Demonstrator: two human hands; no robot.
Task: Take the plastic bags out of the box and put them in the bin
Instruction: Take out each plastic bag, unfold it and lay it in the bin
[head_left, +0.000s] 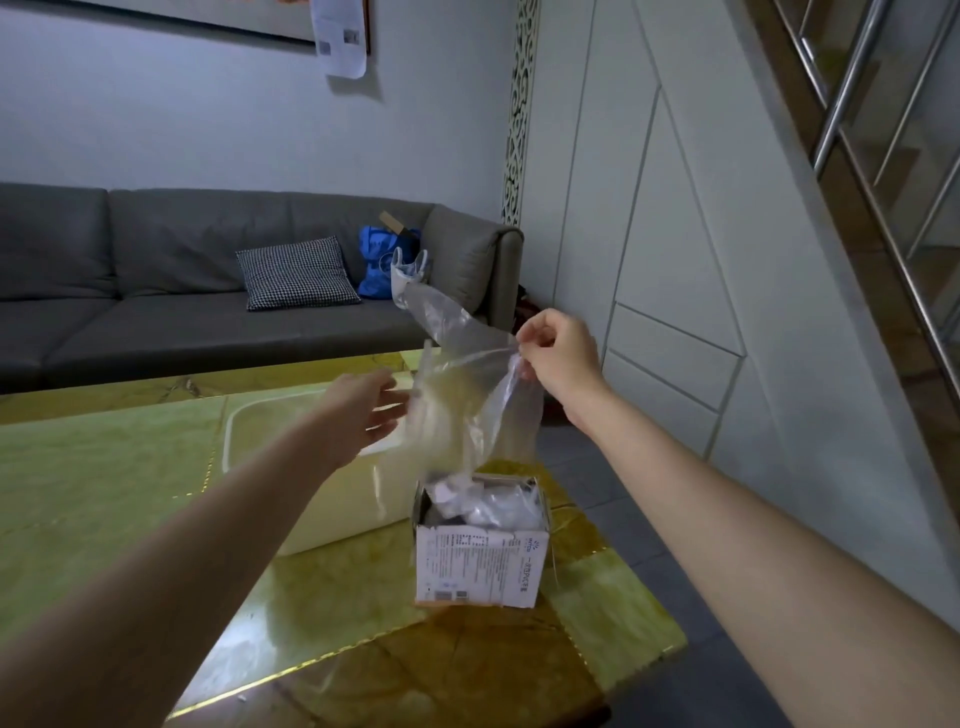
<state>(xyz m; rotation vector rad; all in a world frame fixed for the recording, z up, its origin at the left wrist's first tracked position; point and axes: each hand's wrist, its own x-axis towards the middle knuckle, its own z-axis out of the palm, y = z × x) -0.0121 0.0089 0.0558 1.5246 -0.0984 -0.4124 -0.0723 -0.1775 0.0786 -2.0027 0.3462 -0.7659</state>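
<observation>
The right hand (558, 358) pinches 1 clear plastic bag (467, 395) above the box (480, 551); the left hand (363, 410), fingers spread, touches its side. More bags fill the box below (bin (311, 499) under the left hand), so most remains.

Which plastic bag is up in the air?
The clear bag pinched by the right hand hangs above the box. The other bags sit crumpled inside the box.

A home living room is shown. A long grey upholstered sofa (208, 270) with a black-and-white houndstooth cushion (296, 273) is set against a pale wall, behind a glossy yellow-green marble-patterned coffee table (104, 483). A steel-railed staircase (883, 156) is seen at the right.
</observation>
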